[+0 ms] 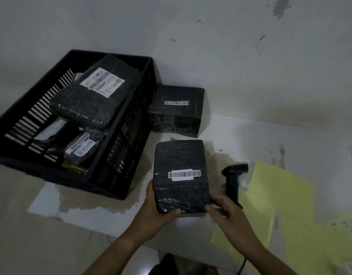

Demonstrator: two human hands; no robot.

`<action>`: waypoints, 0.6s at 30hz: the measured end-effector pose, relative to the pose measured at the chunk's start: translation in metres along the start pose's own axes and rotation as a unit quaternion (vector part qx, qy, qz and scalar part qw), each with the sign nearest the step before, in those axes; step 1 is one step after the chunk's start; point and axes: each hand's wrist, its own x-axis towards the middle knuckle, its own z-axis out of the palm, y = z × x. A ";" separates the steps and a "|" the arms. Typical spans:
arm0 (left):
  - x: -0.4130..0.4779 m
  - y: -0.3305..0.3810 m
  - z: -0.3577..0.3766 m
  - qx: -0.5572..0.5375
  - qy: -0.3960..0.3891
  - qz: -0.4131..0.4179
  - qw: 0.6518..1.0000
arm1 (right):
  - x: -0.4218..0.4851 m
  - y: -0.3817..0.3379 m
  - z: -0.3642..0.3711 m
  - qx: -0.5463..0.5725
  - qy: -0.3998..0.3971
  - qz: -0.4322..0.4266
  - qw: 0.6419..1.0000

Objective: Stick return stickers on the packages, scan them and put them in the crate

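The near left corner of a black, film-wrapped rectangular package [181, 155] is gripped by the left hand [159, 209], the thumb laid along the near edge and the fingers tucked beneath. Its near right corner is pinched by the curled fingertips of the right hand [224, 211]. The two hands are thus kept apart, one clamped on each near corner. The package is held low over the pale floor [52, 245], face up, and a white barcode label [184, 174] is seen across its top.

Just to the right of it, a black handheld barcode scanner [233, 181] is stood upright, partly hidden behind the right hand. Pale yellow-green paper sheets [280, 205] are spread on the floor to the right of the scanner.

Beyond the held package, a second black wrapped box [177, 116] with a narrow barcode strip is set by the white wall [250, 66], touching the right side of a dark slotted plastic crate [129, 139]. Inside the crate, a black wrapped parcel [82, 104] marked "RETURN" on its label is propped tilted over other wrapped parcels.
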 end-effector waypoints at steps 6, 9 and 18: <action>-0.002 -0.002 0.008 -0.014 0.020 -0.003 1.000 | 0.062 0.030 -0.041 -0.171 0.130 0.048 0.975; 0.001 0.000 0.020 -0.025 0.042 0.000 0.999 | 0.099 0.049 -0.044 -0.229 0.135 0.104 0.958; 0.005 -0.006 0.030 -0.039 0.049 -0.019 0.998 | 0.113 0.066 -0.044 -0.196 0.142 0.130 0.962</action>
